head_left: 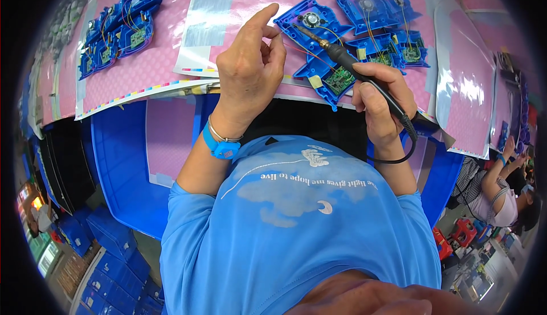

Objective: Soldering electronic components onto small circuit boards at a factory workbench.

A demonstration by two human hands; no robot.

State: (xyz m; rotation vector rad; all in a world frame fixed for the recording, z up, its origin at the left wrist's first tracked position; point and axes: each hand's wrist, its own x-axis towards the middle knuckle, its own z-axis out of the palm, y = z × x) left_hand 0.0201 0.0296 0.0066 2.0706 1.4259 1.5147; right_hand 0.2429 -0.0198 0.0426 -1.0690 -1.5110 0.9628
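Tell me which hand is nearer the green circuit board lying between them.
Right. The right hand, holding the soldering iron, is just right of the green circuit board; the left hand is farther off, to its left.

Casings (314, 65) are blue, circuit boards (339, 80) green, soldering-iron handle (344, 60) black, sheeting (166, 58) pink, perhaps dotted.

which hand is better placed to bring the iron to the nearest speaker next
Probably the right hand: it grips the soldering iron, whose tip is over the blue casing, close to that speaker. The left hand, beside the casing, has no iron.
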